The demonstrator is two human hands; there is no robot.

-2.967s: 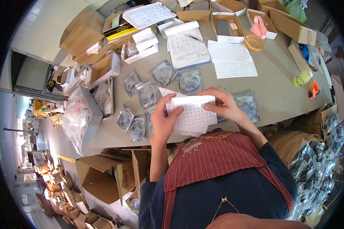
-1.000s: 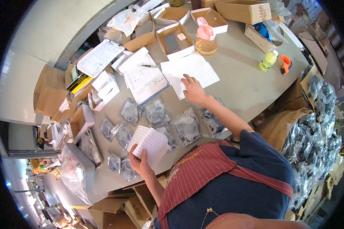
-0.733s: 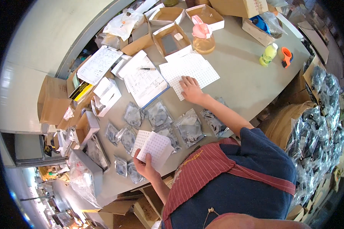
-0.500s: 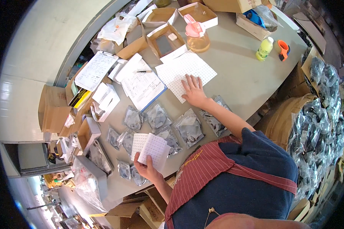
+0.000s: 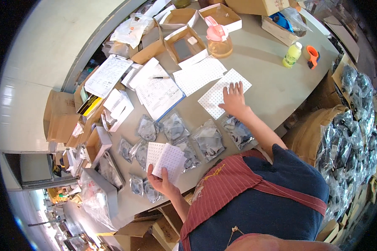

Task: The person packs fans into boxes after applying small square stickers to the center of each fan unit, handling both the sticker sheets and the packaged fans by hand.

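My left hand (image 5: 164, 183) is closed on small folded sheets of stickers (image 5: 168, 162), white with rows of tiny printed marks, raised above the bagged parts. My right hand (image 5: 234, 101) lies flat with its fingers stretched over a loose sticker sheet (image 5: 210, 99) on the table. Left of that sheet, another sticker sheet (image 5: 193, 80) lies by a clipboard of handwritten papers (image 5: 158, 95) with a pen (image 5: 161, 78) on top. Clear bags of dark parts (image 5: 208, 141) are spread between my hands and along the near side of the table.
A jug with a pink lid (image 5: 217, 32) stands at the back beside open cardboard boxes (image 5: 184, 44). Further right are a yellow-green bottle (image 5: 292, 55) and an orange tape dispenser (image 5: 312, 57). A large carton of bagged dark parts (image 5: 343, 142) stands off the table's right side.
My right hand has slid one sticker sheet to the right, away from the other, so bare table shows between them. The left hand still holds its sheets in nearly the same place.
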